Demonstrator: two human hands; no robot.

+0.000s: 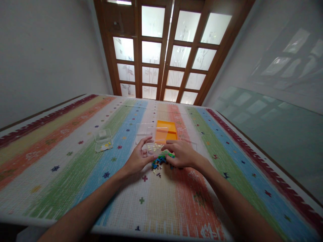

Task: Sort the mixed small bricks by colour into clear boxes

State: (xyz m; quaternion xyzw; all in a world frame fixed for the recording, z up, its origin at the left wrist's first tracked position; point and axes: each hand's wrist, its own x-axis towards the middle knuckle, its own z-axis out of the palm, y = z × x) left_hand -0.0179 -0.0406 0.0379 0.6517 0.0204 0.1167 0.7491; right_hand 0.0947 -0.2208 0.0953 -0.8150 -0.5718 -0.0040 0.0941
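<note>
Striped tablecloth (131, 191), left hand (137, 156) gripping the side of a clear tray (151, 153) of pale pieces (157, 147), right hand (181, 154) curled over it, grasp unclear, orange box (167, 126) beyond, blue and green bricks (156, 162) heaped nearer.

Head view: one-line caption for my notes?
Left hand and right hand at small coloured pieces heaped on a striped tablecloth.

No readable txt, labels, nos. or signs.
</note>
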